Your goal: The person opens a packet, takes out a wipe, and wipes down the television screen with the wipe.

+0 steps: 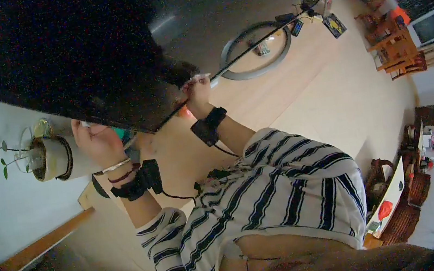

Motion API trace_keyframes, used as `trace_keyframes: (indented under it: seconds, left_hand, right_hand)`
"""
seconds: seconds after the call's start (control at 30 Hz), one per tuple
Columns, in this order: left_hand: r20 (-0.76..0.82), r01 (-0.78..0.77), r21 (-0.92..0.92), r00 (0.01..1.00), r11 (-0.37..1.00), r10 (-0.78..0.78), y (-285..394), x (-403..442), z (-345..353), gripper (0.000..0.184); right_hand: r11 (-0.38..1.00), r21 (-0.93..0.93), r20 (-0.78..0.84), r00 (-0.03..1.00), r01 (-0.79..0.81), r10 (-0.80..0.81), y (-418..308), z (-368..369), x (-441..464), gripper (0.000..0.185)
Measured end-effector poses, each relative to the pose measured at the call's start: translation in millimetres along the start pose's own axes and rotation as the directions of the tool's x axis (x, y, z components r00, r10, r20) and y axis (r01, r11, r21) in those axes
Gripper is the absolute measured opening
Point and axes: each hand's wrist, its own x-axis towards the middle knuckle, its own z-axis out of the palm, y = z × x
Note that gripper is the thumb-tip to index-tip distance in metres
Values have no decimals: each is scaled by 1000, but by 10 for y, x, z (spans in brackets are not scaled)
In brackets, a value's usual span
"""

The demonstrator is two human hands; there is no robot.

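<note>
A large dark glossy panel (108, 56) fills the top, its lower edge running diagonally. My left hand (98, 143) is raised by the panel's lower left part, its fingers closed around a small whitish thing that is too small to name. At the panel's edge, my right hand (198, 89) has its fingertips pressed together; what they hold is hidden. A dark reflection shows in the glossy surface beside it. Black devices with cables are strapped on both wrists, and a bracelet circles the left one.
A potted plant (51, 158) stands left of my left hand. Beyond the panel's edge lie a grey ring (231, 73) and several small dark items (334, 25). Wooden chairs (395, 49) are at the upper right, and a white-topped table (392, 199) at the lower right.
</note>
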Motion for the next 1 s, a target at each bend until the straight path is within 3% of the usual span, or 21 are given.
trace_keyframes:
  seconds: [0.03,0.1,0.2,0.23,0.3,0.33,0.4,0.43,0.5,0.53,0.57,0.6,0.63,0.67,0.77,0.8,0.83,0.9,0.93,0.97,1.0]
  left_hand:
    - [23,71,-135,997,988,-69,18,-15,3,31]
    - [60,151,-267,988,952,-140,-25,4,-41,32]
    - [87,125,-320,991,939,-102,-127,67,-120,33]
    - [108,65,-269,993,961,-37,-68,21,-45,34]
    - [127,6,-215,992,977,21,-44,-10,-31,34]
    - [115,24,-224,993,974,3,-52,-2,-62,34]
    - [102,38,-238,995,971,-14,-76,28,-84,34]
    - [51,43,-239,998,970,-31,-95,37,-79,34]
    - [-2,34,-241,999,970,-35,-153,117,-180,33]
    - [424,190,-513,904,837,55,-247,227,-313,33]
    - [719,440,-628,643,643,263,-285,276,-404,33]
    - [716,431,-631,644,645,270,-200,205,-297,33]
    - [451,238,-530,892,814,34,-49,59,-89,33]
    - [52,118,-322,993,939,-107,30,-25,28,32]
    - [141,160,-377,983,912,-114,-117,66,-193,32]
    - [147,155,-378,983,913,-106,-66,50,-126,32]
    - [83,138,-339,990,931,-116,-10,8,-41,32]
    - [28,129,-301,992,945,-126,18,-8,5,32]
    - [82,110,-281,993,953,-91,-15,8,-42,33]
    - [133,89,-263,990,961,-55,-38,21,-76,33]
    - [136,89,-271,989,959,-53,-41,29,-72,33]
  right_hand:
    - [1000,0,-5,1000,8,-8,-193,150,-71,8]
    - [880,-192,242,890,434,-386,-574,431,-214,6]
    - [802,-173,362,795,571,-488,-1051,829,-380,3]
    - [696,-133,447,670,705,-593,-1251,985,-485,4]
    - [256,-142,587,290,956,-756,-1615,1284,-635,12]
    - [258,-146,588,293,955,-754,-1680,1348,-666,12]
    - [-40,-50,743,11,998,-670,-1743,1436,-680,18]
    - [-38,-47,745,10,998,-667,-1728,1374,-653,18]
    - [-184,155,956,-194,971,-221,-1573,1127,-510,21]
    - [-175,288,926,-321,941,-198,-1380,984,-368,20]
    - [-173,270,962,-256,947,99,-1224,822,-294,18]
    - [-192,255,933,-189,948,306,-1093,646,-272,14]
    - [-224,243,885,-121,944,450,-994,480,-237,11]
    - [-210,424,886,-356,881,296,-724,151,34,16]
    - [-191,463,847,-368,866,383,-665,-109,164,15]
    - [-167,505,853,-461,847,245,-699,-40,163,16]
    - [-174,505,855,-460,846,240,-757,18,176,16]
    - [-173,363,872,-268,916,411,-1019,211,138,20]
    - [-277,457,889,-448,845,99,-1200,399,94,23]
    - [-396,388,910,-413,832,24,-1541,687,-79,24]
    - [-330,391,898,-435,859,-70,-1798,965,-108,25]
